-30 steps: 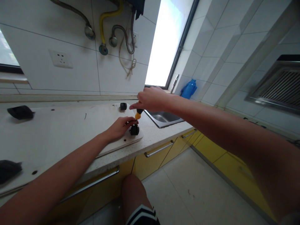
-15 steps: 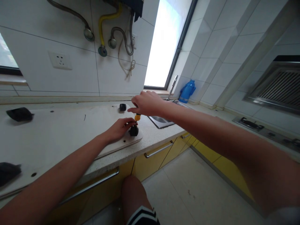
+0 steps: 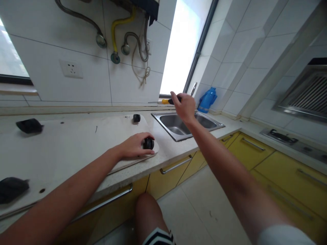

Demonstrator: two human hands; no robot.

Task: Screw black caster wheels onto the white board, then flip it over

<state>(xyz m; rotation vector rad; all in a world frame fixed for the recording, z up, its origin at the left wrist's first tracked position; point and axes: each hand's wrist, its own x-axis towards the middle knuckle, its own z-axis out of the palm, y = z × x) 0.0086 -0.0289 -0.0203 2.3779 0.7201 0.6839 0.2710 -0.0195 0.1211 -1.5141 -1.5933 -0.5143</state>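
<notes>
My left hand (image 3: 133, 145) curls its thumb and fingers around a black caster (image 3: 149, 143) at the near right corner of a white board (image 3: 74, 146), which lies flat on the counter. Raised over the sink's near side, my right hand (image 3: 186, 108) grips a screwdriver (image 3: 165, 101) with a yellow and black handle. Its thin shaft points left, well apart from the board. A second small black caster (image 3: 136, 118) stands at the board's far right corner. Toward the left end are a black angular piece (image 3: 29, 125) and another black piece (image 3: 12, 189).
A steel sink (image 3: 176, 139) is set into the counter, with a faucet (image 3: 193, 89) and a blue container (image 3: 207, 100) behind it. Hoses (image 3: 115, 34) hang on the wall. Yellow drawers with a bar handle (image 3: 176, 165) run below; a stove (image 3: 283, 136) sits at the right.
My right hand has lifted the screwdriver off the near caster and moved right and up, turning the shaft sideways. My left hand has gone from pinching beside that caster to wrapping around it.
</notes>
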